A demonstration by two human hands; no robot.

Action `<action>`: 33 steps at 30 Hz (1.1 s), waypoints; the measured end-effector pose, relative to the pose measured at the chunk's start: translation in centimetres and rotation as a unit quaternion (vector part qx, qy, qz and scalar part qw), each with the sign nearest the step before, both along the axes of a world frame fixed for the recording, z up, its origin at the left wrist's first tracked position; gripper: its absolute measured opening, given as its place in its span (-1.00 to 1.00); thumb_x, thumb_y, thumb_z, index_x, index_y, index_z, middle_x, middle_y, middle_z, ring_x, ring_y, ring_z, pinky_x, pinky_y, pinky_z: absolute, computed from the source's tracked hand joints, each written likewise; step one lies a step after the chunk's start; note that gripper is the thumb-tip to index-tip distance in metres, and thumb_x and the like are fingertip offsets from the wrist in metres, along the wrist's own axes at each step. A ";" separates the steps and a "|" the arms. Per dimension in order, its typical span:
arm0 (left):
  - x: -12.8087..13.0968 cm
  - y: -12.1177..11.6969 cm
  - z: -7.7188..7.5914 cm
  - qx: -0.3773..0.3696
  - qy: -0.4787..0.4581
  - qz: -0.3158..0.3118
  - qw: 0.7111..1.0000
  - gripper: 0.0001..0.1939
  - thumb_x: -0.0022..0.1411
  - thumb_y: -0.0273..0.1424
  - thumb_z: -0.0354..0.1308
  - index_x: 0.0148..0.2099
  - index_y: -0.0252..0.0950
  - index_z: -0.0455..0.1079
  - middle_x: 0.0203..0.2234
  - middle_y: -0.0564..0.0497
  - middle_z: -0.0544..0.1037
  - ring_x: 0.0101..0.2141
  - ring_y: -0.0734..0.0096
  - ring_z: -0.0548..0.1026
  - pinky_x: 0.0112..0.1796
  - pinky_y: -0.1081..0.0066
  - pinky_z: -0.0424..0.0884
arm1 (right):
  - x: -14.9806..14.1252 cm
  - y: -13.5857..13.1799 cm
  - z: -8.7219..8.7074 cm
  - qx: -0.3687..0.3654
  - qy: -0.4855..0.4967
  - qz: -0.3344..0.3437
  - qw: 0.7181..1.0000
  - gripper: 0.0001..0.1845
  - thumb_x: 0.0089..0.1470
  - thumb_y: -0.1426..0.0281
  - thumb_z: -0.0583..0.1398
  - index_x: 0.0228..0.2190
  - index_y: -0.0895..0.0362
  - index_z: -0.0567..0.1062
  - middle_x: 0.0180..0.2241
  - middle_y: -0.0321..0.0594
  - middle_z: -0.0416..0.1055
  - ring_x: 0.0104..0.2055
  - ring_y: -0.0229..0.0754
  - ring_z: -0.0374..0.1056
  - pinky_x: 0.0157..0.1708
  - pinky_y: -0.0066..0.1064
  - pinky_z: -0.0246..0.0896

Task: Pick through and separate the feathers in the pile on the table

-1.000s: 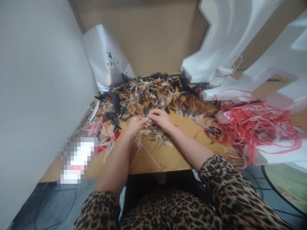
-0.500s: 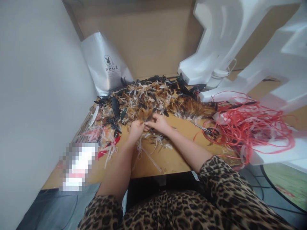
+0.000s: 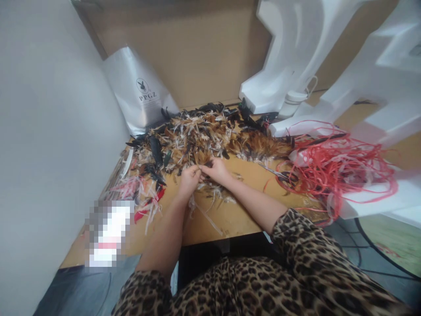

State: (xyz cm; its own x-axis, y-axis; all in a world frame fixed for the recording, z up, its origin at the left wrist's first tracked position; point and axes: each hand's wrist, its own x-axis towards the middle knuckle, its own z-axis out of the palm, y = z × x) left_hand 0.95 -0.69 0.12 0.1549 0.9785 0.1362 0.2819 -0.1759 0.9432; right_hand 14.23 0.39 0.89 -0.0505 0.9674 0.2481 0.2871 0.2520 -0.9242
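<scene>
A wide heap of brown, black and white feathers (image 3: 210,134) covers the back of a wooden table (image 3: 237,215). At its near edge my left hand (image 3: 188,181) and my right hand (image 3: 216,170) meet, fingers pinched together on a small bunch of brown feathers (image 3: 201,159). Loose pale feather scraps (image 3: 210,197) lie on the wood just under both wrists. My forearms reach forward from leopard-print sleeves.
A tangle of red string (image 3: 335,166) lies at the right, with scissors (image 3: 283,175) at its left edge. White foam pieces (image 3: 296,57) and a small white jar (image 3: 291,103) stand behind. A silver bag (image 3: 138,94) leans at the back left, beside a white wall.
My hands stay pinched together at the feather pile; the camera has tilted, so the hands sit slightly lower and left in view.
</scene>
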 end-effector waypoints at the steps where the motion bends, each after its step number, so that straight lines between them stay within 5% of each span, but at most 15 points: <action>1: 0.1 -0.1 0.2 -0.006 -0.009 0.000 1.000 -0.88 0.05 -0.44 0.01 -0.44 -0.35 0.34 -0.68 0.07 0.42 -0.65 0.52 0.39 -0.57 0.49 0.35 | 0.1 0.1 0.1 -0.010 0.004 -0.001 1.000 -0.78 -0.19 0.31 0.20 -0.53 0.24 0.43 -0.61 -0.25 0.38 -0.57 -0.32 0.24 -0.57 -0.53 0.12; 16: -0.3 -0.1 0.8 -0.080 -0.053 -0.028 0.995 -0.79 -0.03 -0.31 0.15 -0.46 -0.40 0.42 -0.63 0.00 0.49 -0.60 0.50 0.43 -0.49 0.47 0.39 | 0.7 0.1 1.0 -0.026 -0.041 0.021 0.999 -0.81 -0.21 0.36 0.18 -0.53 0.26 0.42 -0.57 -0.24 0.40 -0.55 -0.32 0.24 -0.56 -0.52 0.10; 29: -0.6 0.3 0.1 0.008 -0.028 0.011 1.000 -0.80 0.07 -0.31 0.06 -0.48 -0.35 0.35 -0.64 0.05 0.41 -0.63 0.54 0.35 -0.54 0.51 0.30 | 1.1 0.2 1.6 -0.107 0.110 0.065 0.986 -0.68 -0.29 0.23 0.28 -0.58 0.21 0.33 -0.71 -0.42 0.23 -0.67 -0.43 0.08 -0.65 -0.56 -0.03; 33: -1.2 0.5 -0.1 0.098 0.071 0.057 0.991 -0.77 0.13 -0.32 -0.02 -0.50 -0.31 0.31 -0.62 0.04 0.39 -0.56 0.49 0.35 -0.47 0.47 0.28 | 0.6 -0.4 2.1 -0.134 0.137 0.053 0.980 -0.66 -0.29 0.21 0.29 -0.61 0.21 0.34 -0.74 -0.43 0.20 -0.72 -0.47 0.02 -0.71 -0.58 -0.12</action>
